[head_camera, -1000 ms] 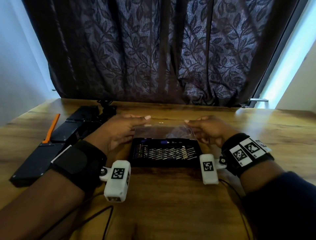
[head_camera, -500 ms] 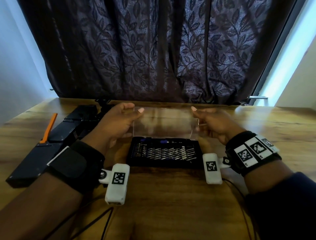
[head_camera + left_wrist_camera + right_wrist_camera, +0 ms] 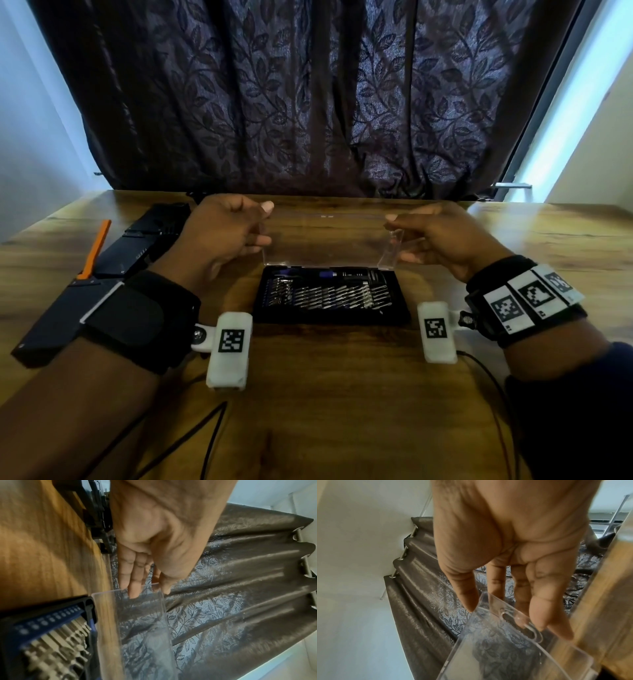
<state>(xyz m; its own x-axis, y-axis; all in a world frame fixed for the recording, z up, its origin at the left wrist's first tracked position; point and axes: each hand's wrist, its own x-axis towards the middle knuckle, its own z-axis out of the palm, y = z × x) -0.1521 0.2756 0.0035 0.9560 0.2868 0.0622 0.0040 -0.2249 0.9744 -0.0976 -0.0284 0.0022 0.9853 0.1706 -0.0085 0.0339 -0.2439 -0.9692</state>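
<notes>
Desk [image 3: 325, 394]: L-grip [image 3: 222, 236], R-grip [image 3: 442, 236] tight round lid [image 3: 329, 240]

Wooden tabletop [image 3: 325, 411], grain running left to right. Along its left edge lies a row of flat black slabs, end to end: one near the front [image 3: 51, 329], one mid-way [image 3: 126, 253], one toward the far left corner [image 3: 164, 216]. An orange-handled tool [image 3: 96, 248] lies just outside the row, its near end touching the front slab. Behind the far edge hangs a dark curtain [image 3: 291, 102] with a leaf pattern. Pale wall [image 3: 30, 137] at left, and a bright window strip [image 3: 565, 120] at right.
</notes>
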